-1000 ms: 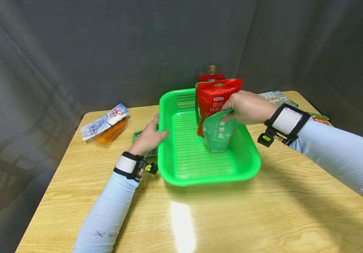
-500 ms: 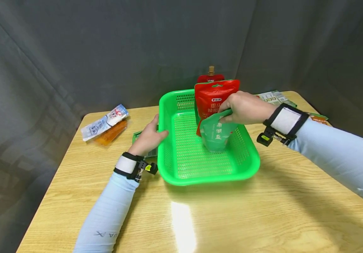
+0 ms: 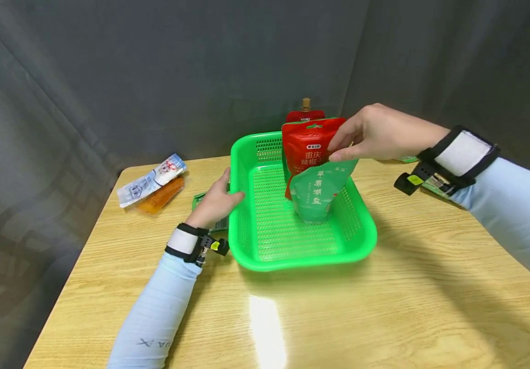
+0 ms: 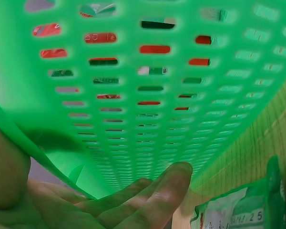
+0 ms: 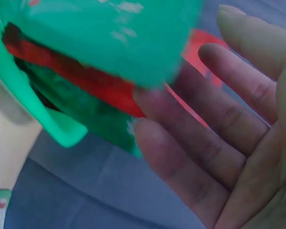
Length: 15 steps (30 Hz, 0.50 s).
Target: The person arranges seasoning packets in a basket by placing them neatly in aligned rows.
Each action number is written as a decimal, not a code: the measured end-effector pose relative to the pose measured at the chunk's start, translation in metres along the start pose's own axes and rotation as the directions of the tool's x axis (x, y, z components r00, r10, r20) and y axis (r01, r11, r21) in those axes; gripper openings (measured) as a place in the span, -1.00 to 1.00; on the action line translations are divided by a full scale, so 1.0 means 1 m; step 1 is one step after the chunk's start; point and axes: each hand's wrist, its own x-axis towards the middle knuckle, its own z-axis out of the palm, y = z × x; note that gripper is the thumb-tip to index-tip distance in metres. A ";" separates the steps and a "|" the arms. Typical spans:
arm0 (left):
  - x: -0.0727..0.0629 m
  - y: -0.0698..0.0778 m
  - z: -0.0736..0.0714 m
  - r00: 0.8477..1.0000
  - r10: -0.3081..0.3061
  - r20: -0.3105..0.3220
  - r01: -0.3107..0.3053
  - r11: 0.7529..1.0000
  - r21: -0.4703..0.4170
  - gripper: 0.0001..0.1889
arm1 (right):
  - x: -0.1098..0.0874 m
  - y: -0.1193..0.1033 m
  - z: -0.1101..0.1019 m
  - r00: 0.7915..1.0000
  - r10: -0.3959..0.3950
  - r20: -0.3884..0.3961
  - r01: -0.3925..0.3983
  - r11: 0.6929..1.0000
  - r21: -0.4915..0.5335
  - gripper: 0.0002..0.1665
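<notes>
A green plastic basket stands on the wooden table. My left hand grips its left rim, thumb over the edge and fingers along the outer wall. Inside, a green salt pouch stands upright toward the right. Behind it lean a red chili pouch and, farther back, a red Heinz pouch with a gold cap. My right hand is just above the salt pouch's top corner. In the right wrist view its fingers are spread, holding nothing.
A white-and-blue packet overlaps an orange packet at the table's back left. A green packet lies beside the basket, partly under the left hand. More packets lie at the right, mostly hidden by the right arm.
My right hand has let go of the salt pouch and moved up and to the right, its fingers opening. The pouch stays standing in the basket. The left hand keeps its grip.
</notes>
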 end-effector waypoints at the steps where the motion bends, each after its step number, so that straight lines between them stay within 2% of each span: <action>1: 0.000 0.000 0.000 1.000 0.001 0.001 -0.001 1.000 0.001 -0.11 | -0.004 0.000 -0.005 1.000 0.011 -0.016 -0.011 1.000 -0.010 -0.77; 6: 0.001 0.000 -0.001 1.000 0.000 -0.001 0.000 1.000 0.010 -0.11 | -0.019 0.008 -0.026 0.992 0.036 -0.118 -0.045 0.996 -0.073 -0.69; 10: 0.001 -0.001 -0.002 1.000 -0.004 -0.008 0.004 1.000 0.018 -0.12 | -0.030 0.017 -0.039 0.979 0.089 -0.183 -0.112 0.987 -0.119 -0.68; 15: 0.001 -0.003 -0.004 1.000 -0.007 -0.008 0.007 1.000 0.020 -0.12 | -0.043 0.032 -0.045 0.952 0.201 -0.233 -0.224 0.972 -0.077 -0.62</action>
